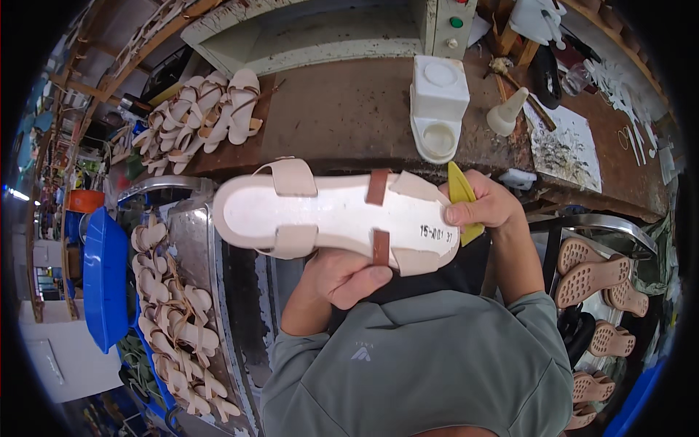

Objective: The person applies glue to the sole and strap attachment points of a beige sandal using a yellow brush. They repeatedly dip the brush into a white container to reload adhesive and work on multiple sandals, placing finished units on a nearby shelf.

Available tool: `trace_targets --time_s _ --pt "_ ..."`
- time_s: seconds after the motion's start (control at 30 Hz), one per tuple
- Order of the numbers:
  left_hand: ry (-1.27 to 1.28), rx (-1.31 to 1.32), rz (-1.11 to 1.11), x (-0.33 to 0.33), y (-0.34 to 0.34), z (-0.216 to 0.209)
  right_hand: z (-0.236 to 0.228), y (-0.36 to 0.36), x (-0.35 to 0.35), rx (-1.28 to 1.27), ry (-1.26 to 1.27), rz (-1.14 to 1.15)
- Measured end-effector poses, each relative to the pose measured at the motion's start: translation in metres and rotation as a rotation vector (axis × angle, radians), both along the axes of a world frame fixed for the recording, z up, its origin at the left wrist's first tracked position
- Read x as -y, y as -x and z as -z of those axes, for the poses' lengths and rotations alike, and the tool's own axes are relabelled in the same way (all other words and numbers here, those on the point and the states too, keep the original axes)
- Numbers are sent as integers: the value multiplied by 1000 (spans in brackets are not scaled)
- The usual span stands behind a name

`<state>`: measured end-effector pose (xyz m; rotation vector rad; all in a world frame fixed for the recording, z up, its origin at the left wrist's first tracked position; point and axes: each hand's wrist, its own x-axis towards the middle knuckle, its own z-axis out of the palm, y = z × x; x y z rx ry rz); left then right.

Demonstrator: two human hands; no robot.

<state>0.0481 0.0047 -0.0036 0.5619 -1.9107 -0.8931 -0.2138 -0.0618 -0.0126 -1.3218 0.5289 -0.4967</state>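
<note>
A beige sandal upper on its sole-shaped insole [342,211] lies across the middle, its white face toward me. Beige strap ends and two brown strips lap over its edges, and dark print marks its right end. My left hand [347,278] is closed on the lower edge near the middle, thumb against the edge and the other fingers partly hidden. A yellow flat, pointed piece [461,200] is in my closed right hand [486,204], thumb across it. The piece and thumb meet the sandal's right end; the fingers behind are mostly hidden.
Beyond lies a brown workbench [328,116] with a white dispenser [438,109], a squeeze bottle [507,113] and a sandal pile [207,113]. More sandals [178,320] cover a metal surface at left; perforated tan soles [593,273] sit in a right-hand rack.
</note>
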Motion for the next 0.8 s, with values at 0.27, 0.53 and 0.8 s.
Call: trace_targets --time_s 0.27,0.53,0.8 --pt "395 142 -333 -7 17 6 -31 15 -6 355 172 591" --pt "480 250 -475 -10 23 7 -67 -34 -23 248 772 391" --pt "444 163 -435 -4 27 4 -50 -33 -37 397 1206 379"
